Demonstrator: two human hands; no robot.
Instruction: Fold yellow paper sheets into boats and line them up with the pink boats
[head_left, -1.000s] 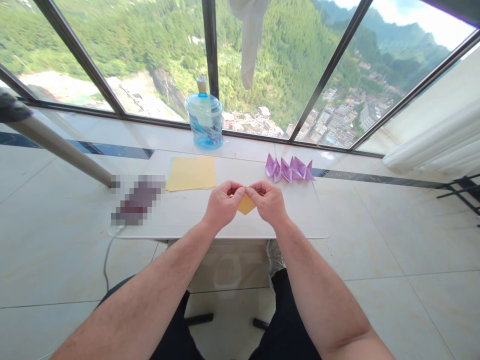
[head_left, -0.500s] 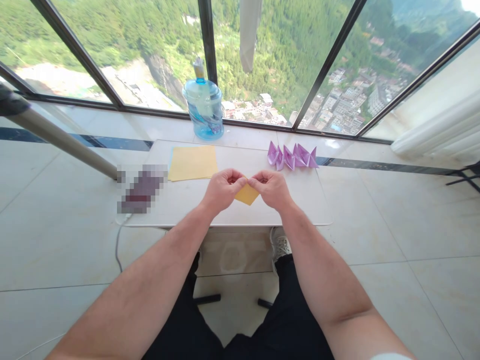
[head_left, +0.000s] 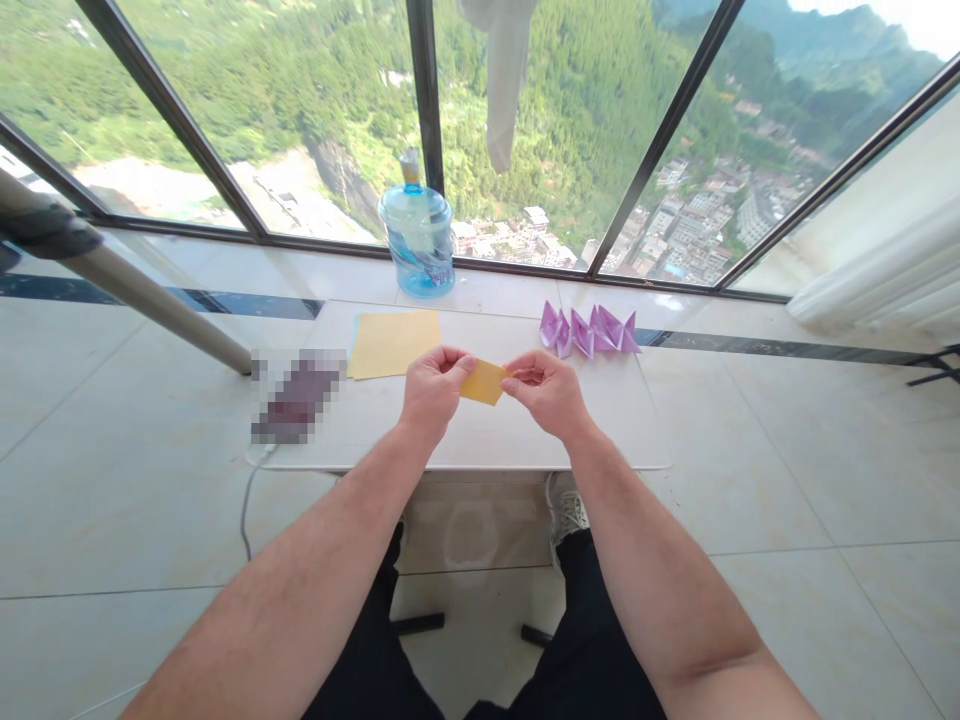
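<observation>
A small folded piece of yellow paper (head_left: 483, 382) is held up over the low white table (head_left: 360, 425). My left hand (head_left: 437, 388) pinches its left end, thumb on top. At the right end, the thumb and fingers of my right hand (head_left: 546, 388) grip a corner. Behind my left hand lies a stack of flat yellow paper sheets (head_left: 394, 340), with a light blue edge showing at its left. A row of several folded purple paper shapes (head_left: 589, 330) stands at the table's back right.
A blue water jug (head_left: 417, 240) stands behind the table by the window. On the table's left is a blurred-out object (head_left: 300, 395) with a grey cable (head_left: 246, 510). A slanting pole (head_left: 165, 300) reaches in from the left. My shoe (head_left: 566, 510) is beneath the front edge.
My hands have moved slightly apart, and the yellow paper between them now shows as a wider strip instead of a downward point. The view has tilted up a little.
</observation>
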